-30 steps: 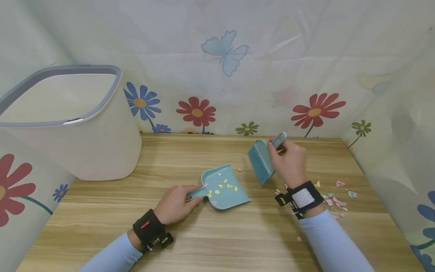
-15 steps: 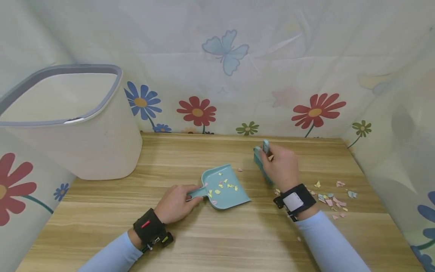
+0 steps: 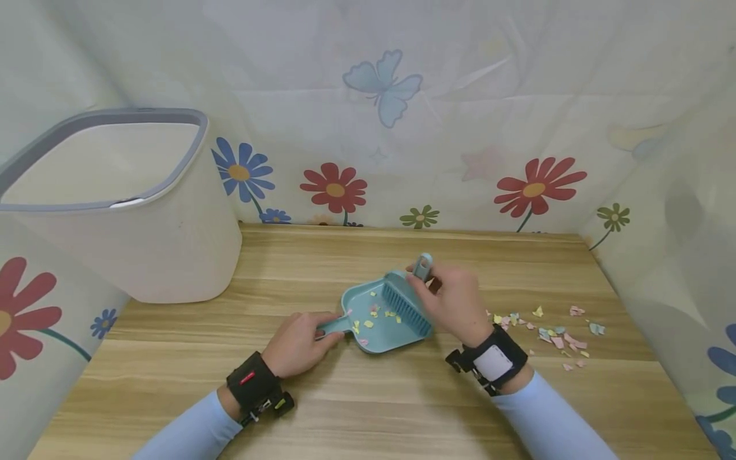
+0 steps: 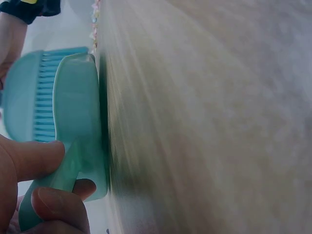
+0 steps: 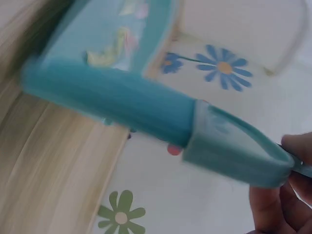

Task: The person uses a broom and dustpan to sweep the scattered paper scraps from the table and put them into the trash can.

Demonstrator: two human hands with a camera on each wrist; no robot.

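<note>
Our curled left hand [image 3: 298, 345] grips the dustpan [image 3: 386, 338]; our right hand [image 3: 454, 301] pinches the hand brush [image 3: 406, 308] at the dustpan's three o'clock side; low, gentle strokes seem best.

The dustpan [image 3: 381, 337] is of smooth plastic, with slight gloss on its wall. The hand brush [image 3: 398, 282] looks of similar smooth plastic, and its bristles [image 3: 407, 310] seem plastic too. The scraps [image 3: 557, 343] appear to be thin, matt paper. The bin [image 3: 190, 249] is smooth, matt plastic. The table [image 3: 356, 402] shows smooth wood grain. The backdrop [image 3: 276, 108] looks like creased, slightly shiny sheeting; the sleeves [image 3: 192, 425] are matt cloth.
</note>
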